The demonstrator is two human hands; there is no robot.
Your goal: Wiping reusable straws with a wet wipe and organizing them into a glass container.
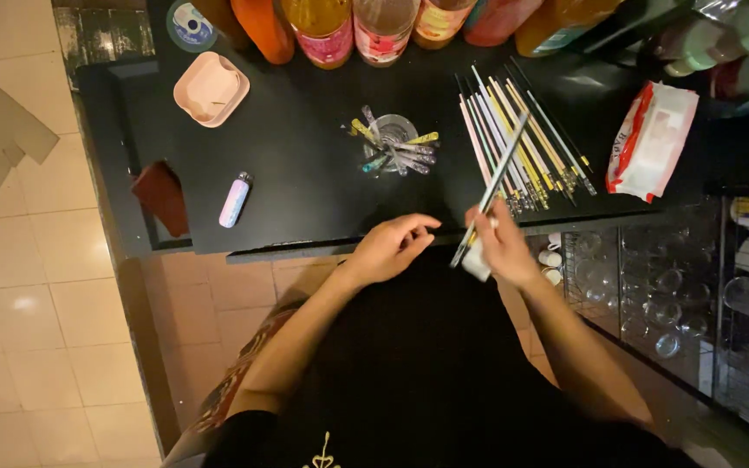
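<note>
My right hand (503, 244) grips a long thin stick (491, 186) together with a small white cloth (477, 263), just off the near edge of the black counter (305, 186). The stick slants up over a row of several similar thin sticks (522, 143) in pink, yellow, white and black lying side by side. My left hand (392, 247) hovers at the counter's near edge, fingers loosely curled, holding nothing. A clear glass (390, 139) with several short patterned sticks stands mid-counter, beyond my left hand.
A pink square dish (211, 88), a pastel lighter (236, 199) and a dark red cloth (162, 195) lie left. Bottles (327, 30) line the back edge. A red and white packet (652, 139) lies right. Glassware fills racks (652, 286) below right. Tiled floor (36, 286) lies left.
</note>
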